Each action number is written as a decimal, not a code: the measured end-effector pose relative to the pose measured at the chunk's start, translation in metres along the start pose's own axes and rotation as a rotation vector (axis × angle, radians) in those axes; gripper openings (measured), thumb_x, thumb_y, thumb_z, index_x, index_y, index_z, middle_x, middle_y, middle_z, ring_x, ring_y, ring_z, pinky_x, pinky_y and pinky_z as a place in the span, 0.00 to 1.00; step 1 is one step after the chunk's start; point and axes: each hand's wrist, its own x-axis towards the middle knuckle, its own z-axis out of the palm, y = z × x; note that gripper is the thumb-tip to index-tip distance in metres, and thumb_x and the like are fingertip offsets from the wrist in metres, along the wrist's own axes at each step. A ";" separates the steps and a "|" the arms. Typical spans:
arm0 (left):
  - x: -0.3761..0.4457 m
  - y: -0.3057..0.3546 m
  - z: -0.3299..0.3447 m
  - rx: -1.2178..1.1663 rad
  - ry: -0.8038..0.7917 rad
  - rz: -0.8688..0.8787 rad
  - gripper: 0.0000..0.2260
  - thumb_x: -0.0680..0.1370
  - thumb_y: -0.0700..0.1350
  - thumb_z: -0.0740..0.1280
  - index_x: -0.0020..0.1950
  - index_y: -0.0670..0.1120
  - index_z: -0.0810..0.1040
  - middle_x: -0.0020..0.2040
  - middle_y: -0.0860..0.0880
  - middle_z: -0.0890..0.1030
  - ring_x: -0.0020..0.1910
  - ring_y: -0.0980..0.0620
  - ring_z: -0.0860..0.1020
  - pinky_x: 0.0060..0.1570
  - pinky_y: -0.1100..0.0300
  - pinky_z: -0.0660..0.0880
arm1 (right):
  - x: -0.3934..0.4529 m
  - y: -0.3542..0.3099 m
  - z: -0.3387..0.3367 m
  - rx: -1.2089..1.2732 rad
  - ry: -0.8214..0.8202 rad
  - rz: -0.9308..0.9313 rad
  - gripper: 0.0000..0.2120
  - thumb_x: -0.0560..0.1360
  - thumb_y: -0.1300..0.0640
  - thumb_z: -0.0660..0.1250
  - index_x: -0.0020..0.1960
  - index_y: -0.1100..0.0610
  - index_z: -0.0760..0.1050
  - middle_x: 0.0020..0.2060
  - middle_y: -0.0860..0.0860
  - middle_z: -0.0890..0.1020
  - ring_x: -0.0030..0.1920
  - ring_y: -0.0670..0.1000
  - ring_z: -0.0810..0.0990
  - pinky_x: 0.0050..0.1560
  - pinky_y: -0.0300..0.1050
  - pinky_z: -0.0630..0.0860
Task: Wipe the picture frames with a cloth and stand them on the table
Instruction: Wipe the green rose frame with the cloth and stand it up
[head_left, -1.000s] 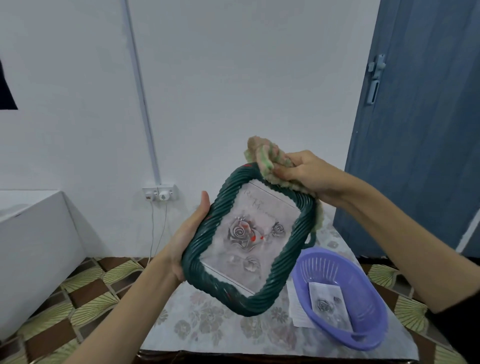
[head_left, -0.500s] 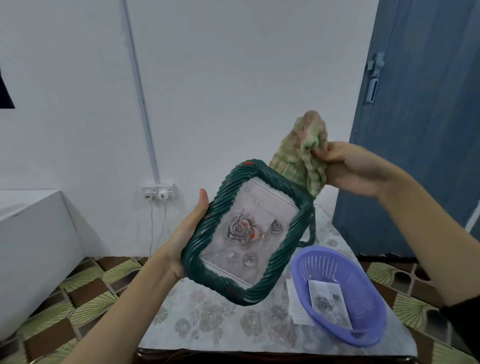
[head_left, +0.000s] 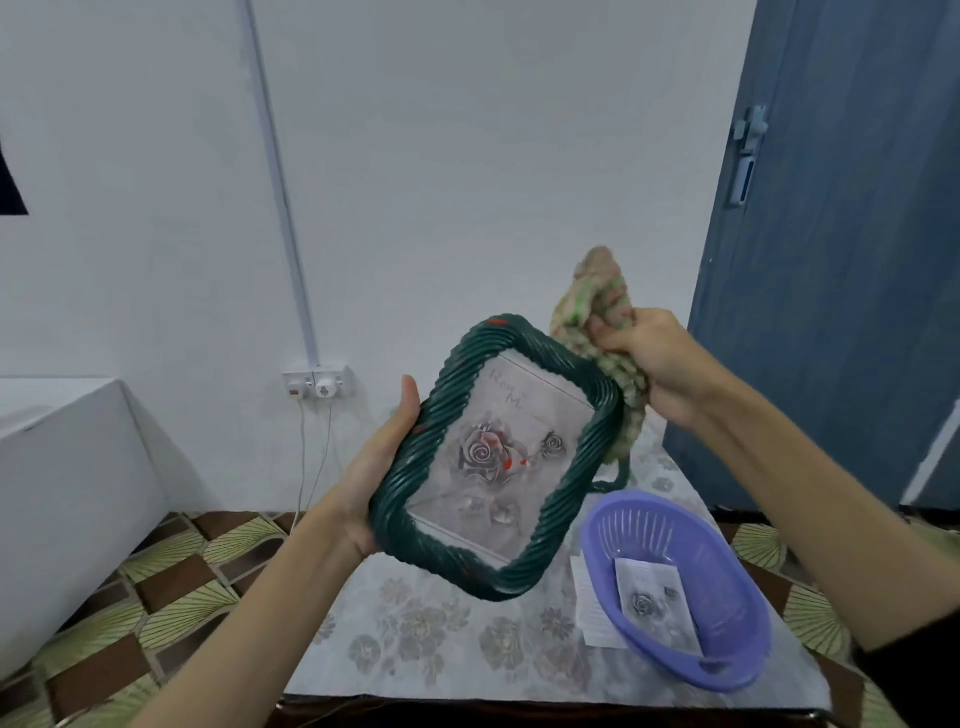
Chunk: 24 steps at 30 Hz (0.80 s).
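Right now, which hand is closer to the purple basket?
The right hand, but only by a little. It grips the cloth up above the basket, past the frame's top corner. The left hand holds the frame's far side, left of the basket.

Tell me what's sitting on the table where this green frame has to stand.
The purple basket takes the table's right side, with a paper sheet tucked under it. Directly below the green frame, held by the left hand, nothing visible blocks it.
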 end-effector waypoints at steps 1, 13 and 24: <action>0.000 0.001 0.000 -0.008 -0.004 0.004 0.29 0.69 0.65 0.56 0.49 0.45 0.85 0.50 0.42 0.84 0.47 0.44 0.83 0.44 0.49 0.81 | -0.002 -0.003 -0.007 0.067 -0.063 0.025 0.06 0.76 0.64 0.62 0.42 0.60 0.77 0.35 0.50 0.83 0.38 0.49 0.81 0.42 0.40 0.79; 0.001 -0.001 0.003 -0.071 -0.033 0.032 0.28 0.69 0.65 0.56 0.46 0.46 0.86 0.52 0.43 0.84 0.48 0.44 0.83 0.44 0.49 0.81 | 0.001 -0.001 0.016 -0.292 0.089 -0.117 0.12 0.74 0.59 0.67 0.33 0.60 0.74 0.29 0.53 0.77 0.31 0.49 0.74 0.36 0.42 0.70; 0.003 0.006 -0.004 -0.305 0.011 0.232 0.33 0.73 0.70 0.51 0.57 0.47 0.82 0.59 0.43 0.80 0.56 0.42 0.80 0.46 0.45 0.80 | -0.044 0.047 -0.001 0.248 -0.111 0.120 0.13 0.77 0.52 0.57 0.49 0.57 0.77 0.40 0.50 0.84 0.41 0.49 0.81 0.46 0.45 0.74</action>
